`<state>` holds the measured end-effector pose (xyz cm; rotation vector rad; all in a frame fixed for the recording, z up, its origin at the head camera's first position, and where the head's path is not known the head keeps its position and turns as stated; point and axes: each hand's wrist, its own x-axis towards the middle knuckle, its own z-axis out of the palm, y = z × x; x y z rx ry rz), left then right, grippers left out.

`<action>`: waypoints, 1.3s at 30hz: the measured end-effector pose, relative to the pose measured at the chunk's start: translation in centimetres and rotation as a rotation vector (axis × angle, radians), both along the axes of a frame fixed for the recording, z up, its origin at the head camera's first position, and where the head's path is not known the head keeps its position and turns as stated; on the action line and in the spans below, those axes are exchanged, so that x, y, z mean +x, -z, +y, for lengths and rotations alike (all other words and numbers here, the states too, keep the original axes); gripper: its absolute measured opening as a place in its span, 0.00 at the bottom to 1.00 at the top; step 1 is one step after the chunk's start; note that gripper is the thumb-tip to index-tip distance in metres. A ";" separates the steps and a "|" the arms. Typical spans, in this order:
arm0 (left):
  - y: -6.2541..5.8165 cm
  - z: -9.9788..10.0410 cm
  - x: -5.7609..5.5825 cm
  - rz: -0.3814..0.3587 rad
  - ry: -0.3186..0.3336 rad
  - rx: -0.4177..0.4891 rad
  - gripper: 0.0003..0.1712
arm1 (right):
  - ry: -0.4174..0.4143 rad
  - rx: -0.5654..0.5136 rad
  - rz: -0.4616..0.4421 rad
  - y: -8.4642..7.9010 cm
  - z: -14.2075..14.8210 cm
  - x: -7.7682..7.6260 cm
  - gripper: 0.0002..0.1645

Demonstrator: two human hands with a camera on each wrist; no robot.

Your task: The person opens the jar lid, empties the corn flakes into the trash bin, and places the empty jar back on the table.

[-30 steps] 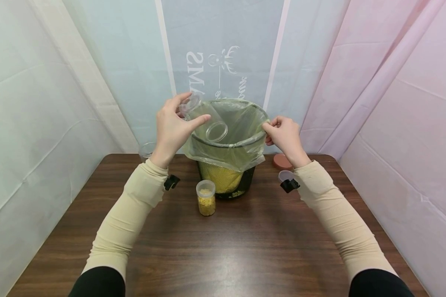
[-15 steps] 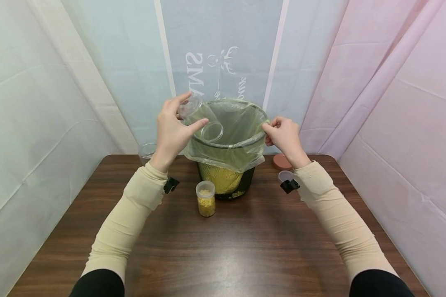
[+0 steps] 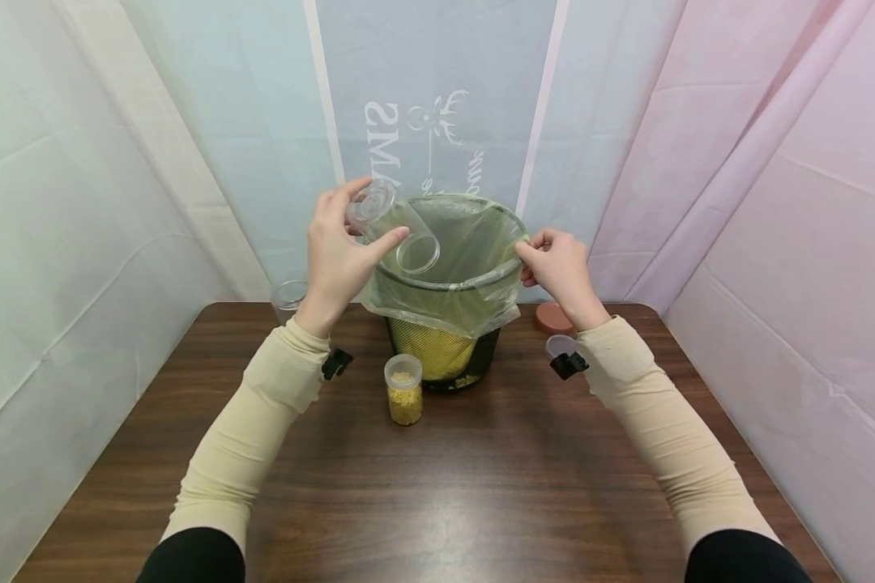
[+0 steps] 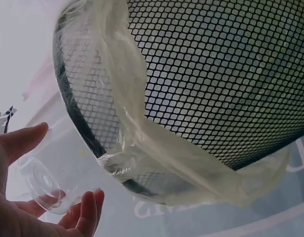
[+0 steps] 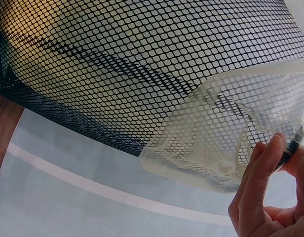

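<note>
Clear plastic cylinder (image 3: 403,219), round-mouthed, tilted over black mesh bin (image 3: 487,346) at its nine o'clock, gripped in left hand (image 3: 338,255); crinkled filmy liner (image 3: 445,304), pinched at three o'clock by right hand (image 3: 557,261).

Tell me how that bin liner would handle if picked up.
The bin liner probably flops: its edge hangs in loose folds over the mesh bin. It's likely light, since the bin shows through it. Being that thin, it might tear where the right hand grips it.

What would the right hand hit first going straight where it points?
Probably the bag on the bin's rim, which the right hand pinches; beyond that, depth makes it hard to tell.
</note>
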<state>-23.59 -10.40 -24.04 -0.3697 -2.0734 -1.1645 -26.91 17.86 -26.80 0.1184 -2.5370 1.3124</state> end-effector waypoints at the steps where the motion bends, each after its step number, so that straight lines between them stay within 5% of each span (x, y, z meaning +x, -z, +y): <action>1: 0.0 0.0 0.0 0.003 -0.001 0.001 0.40 | -0.001 -0.003 0.000 0.0 0.0 0.0 0.12; 7: 0.0 0.0 0.2 -0.039 0.108 0.155 0.37 | -0.002 0.000 0.001 0.1 0.1 0.0 0.12; 14: 0.5 0.1 0.3 -0.019 0.019 0.015 0.40 | 0.003 0.010 0.002 0.1 0.1 0.0 0.12; 29: 0.3 -0.3 0.5 -0.081 0.147 0.228 0.35 | 0.002 0.009 0.003 0.0 0.0 0.0 0.11; 39: 0.5 -0.3 0.6 0.027 0.027 0.036 0.41 | 0.005 0.007 -0.008 -0.1 0.1 0.1 0.12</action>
